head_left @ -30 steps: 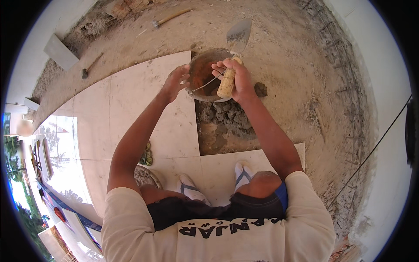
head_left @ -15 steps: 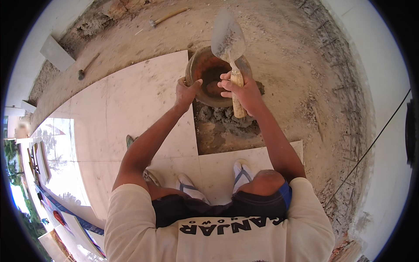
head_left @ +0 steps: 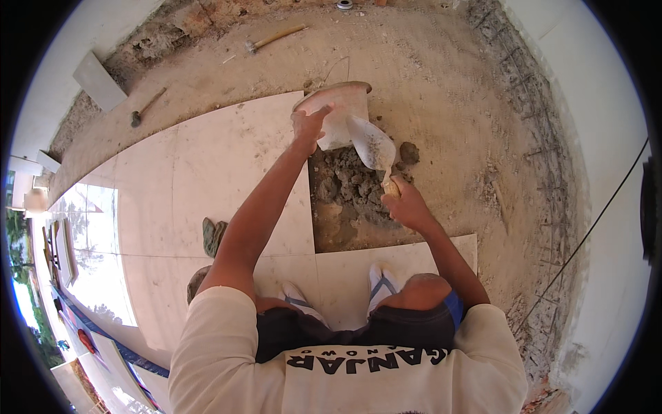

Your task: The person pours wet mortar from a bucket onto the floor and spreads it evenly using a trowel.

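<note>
My left hand (head_left: 312,127) grips the side of a mortar-stained bucket (head_left: 343,108), which is tipped over so its outer wall shows and its mouth is hidden from me. In my right hand (head_left: 409,205) is the wooden handle of a trowel (head_left: 373,143). Its grey-smeared blade points up and left, close by the bucket's lower right side. A heap of wet grey mortar (head_left: 345,181) lies on the bare ground below both, with a separate lump (head_left: 409,152) to the right of the blade.
Pale floor tiles (head_left: 207,165) border the mortar patch on the left and near side. A hammer (head_left: 276,38) and a second hammer (head_left: 147,107) lie on the dirt farther off. Some dark cloth or gloves (head_left: 213,236) rest on the tiles. Rough wall edge runs along the right.
The bucket has gone from mouth facing me to tipped away, its outer wall showing. The trowel has swung down to the right of it, and more mortar is uncovered on the ground.
</note>
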Available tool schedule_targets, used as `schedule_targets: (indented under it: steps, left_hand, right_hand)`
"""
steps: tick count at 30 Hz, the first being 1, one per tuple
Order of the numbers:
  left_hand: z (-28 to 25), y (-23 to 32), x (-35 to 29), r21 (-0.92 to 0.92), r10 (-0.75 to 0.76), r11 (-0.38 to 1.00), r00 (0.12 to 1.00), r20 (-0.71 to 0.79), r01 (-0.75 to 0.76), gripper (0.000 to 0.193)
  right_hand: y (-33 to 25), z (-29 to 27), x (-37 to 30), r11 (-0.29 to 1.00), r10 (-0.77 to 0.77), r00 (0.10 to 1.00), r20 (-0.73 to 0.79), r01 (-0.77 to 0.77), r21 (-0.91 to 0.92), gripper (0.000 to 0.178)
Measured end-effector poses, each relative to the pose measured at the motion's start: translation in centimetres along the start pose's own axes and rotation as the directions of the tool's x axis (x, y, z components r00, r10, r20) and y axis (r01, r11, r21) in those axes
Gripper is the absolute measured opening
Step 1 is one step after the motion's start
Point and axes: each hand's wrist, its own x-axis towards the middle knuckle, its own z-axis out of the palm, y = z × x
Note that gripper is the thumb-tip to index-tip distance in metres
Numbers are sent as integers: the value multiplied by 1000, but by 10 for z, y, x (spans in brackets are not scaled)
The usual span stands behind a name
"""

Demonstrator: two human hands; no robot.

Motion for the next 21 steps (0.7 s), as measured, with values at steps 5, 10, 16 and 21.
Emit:
schedule_targets:
  steps: [5,10,16,21]
  left_hand:
    - [25,-4,3,529,364,825,903,-230,-198,106]
    - [8,-2,54,685,512,649,856,-72,-331,98]
    - [25,5,90,645,358,691,930,87,-326,106]
    - [41,4,95,542,277,802,960,39,-253,76]
  right_hand:
    - [1,10,-28,997,55,998,10,-55,58,62]
    - [11,20,-42,955,137,988,70,-151,257,60]
    - [31,5,-46,939,149,989,7,-143,312,62]
    - [33,-2,-54,858,186,983,5,-165,486,64]
